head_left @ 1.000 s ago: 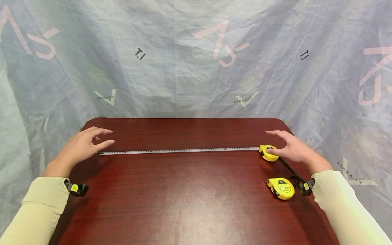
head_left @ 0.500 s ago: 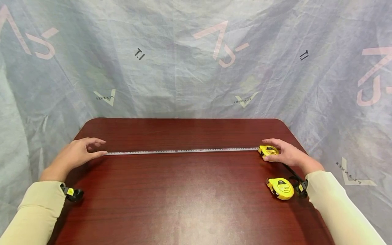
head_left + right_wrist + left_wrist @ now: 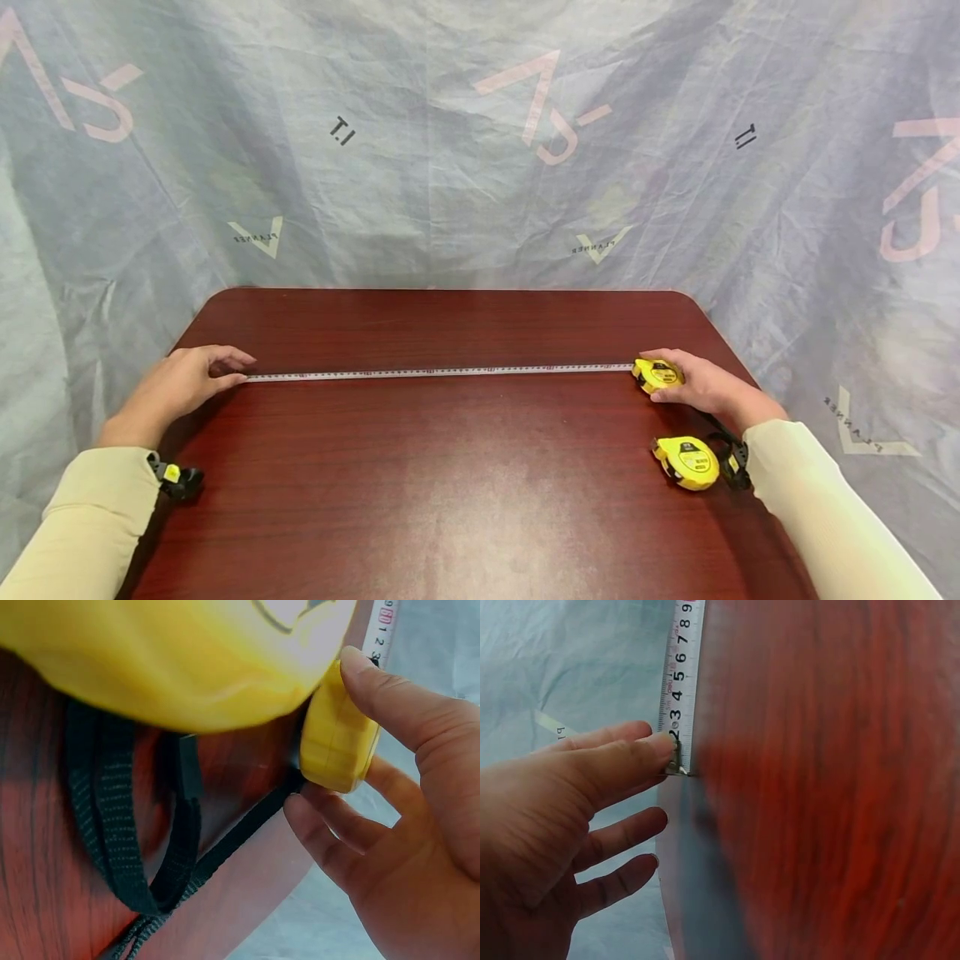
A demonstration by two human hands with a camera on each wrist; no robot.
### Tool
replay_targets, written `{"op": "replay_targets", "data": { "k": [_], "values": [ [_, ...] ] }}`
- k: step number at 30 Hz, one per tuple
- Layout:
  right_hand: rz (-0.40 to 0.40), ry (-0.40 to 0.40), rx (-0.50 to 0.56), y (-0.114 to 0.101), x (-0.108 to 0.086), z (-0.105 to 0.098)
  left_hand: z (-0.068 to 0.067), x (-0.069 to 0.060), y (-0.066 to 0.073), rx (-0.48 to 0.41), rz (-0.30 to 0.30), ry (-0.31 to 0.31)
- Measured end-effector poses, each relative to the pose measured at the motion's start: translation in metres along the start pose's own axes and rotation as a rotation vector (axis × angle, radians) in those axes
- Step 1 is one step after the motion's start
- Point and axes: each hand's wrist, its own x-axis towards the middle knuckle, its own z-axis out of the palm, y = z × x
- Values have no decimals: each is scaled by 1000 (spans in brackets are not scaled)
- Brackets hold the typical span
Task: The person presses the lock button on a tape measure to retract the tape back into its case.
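Your left hand (image 3: 189,379) pinches the blade (image 3: 430,372) by its tip near the left edge of the tabletop (image 3: 450,467); your right hand (image 3: 708,385) grips the case (image 3: 658,377) by its sides near the right edge. Likely springy; pinch firmly.

cream long sleeves (image 3: 97,517) | black wrist cameras (image 3: 189,484) | yellow label (image 3: 172,472) on each

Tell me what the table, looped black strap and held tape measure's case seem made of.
Table: perhaps glossy laminate or veneer, given its grain and glare. Strap: likely matte woven nylon; ribbed weave shows. Case: probably smooth plastic, rounded, evenly yellow.
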Motion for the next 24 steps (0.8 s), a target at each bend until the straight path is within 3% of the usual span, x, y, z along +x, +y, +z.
{"op": "replay_targets", "data": {
  "k": [13, 18, 24],
  "values": [
    [-22, 13, -49, -2, -3, 3, 2, -5, 0, 20, -14, 8],
    [-24, 36, 1, -7, -9, -2, 0, -8, 2, 32, 47, 111],
    [-83, 95, -13, -10, -19, -14, -11, -9, 10, 63, 137, 240]
  ]
}}
